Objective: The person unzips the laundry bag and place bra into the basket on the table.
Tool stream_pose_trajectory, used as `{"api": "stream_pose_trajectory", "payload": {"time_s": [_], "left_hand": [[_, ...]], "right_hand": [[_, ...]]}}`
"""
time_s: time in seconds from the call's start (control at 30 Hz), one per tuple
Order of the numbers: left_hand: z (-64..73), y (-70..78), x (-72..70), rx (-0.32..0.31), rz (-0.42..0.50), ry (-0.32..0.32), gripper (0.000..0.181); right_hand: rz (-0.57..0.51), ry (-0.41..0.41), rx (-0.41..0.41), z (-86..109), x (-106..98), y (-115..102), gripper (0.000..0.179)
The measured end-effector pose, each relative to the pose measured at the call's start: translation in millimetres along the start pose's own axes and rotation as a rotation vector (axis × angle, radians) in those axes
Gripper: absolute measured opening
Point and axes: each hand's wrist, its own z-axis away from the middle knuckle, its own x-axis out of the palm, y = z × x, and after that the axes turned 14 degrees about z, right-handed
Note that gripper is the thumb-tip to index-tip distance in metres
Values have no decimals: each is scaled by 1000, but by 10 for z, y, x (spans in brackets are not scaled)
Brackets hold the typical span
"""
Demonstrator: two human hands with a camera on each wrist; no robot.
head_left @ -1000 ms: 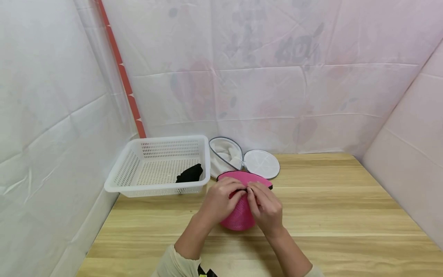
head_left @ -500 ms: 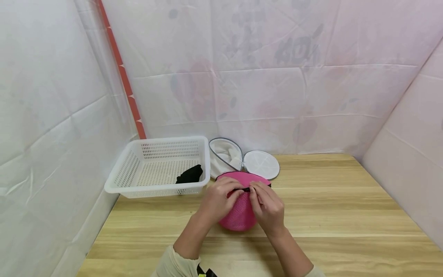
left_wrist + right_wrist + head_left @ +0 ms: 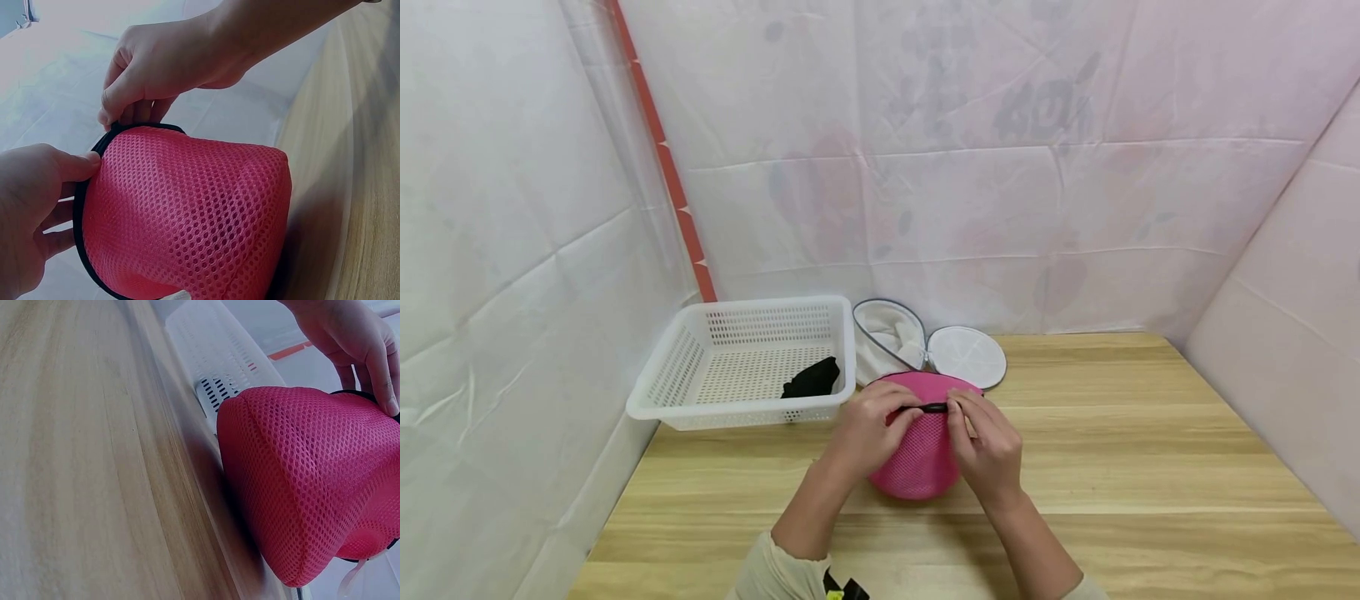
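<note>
A pink mesh laundry bag (image 3: 920, 458) with a black zippered rim (image 3: 934, 408) stands on the wooden table in front of the person. My left hand (image 3: 868, 425) pinches the rim on its left side, thumb on the near face, as the left wrist view also shows. My right hand (image 3: 988, 446) pinches the zipper edge a short way to the right, at the rim's front; in the left wrist view the right hand (image 3: 169, 65) has thumb and fingertips together on the black trim. The zipper pull itself is hidden by the fingers. The bag's pink lid (image 3: 928, 384) lies over the top.
A white perforated plastic basket (image 3: 715, 409) stands back left, with a black cloth (image 3: 812, 377) in it. Behind the pink bag lies a white mesh laundry bag (image 3: 880, 354), its round lid (image 3: 967, 357) folded out to the right. White sheeting walls enclose the table (image 3: 1120, 467).
The right hand has slid slightly right along the rim, and the left hand slightly left. More black zipper shows between them. The pink bag has shifted a little left.
</note>
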Motion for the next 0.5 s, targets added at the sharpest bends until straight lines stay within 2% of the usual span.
{"api": "stream_pose_trajectory", "payload": {"time_s": [0.27,0.5], "left_hand": [[1,-5,-12,3,0,-15,9],[10,28,21,28,-61,-24,17]], "right_hand": [[-8,-16,9,-2,-2,-24,25],[-33,2,-30,13,17,-72,28]]}}
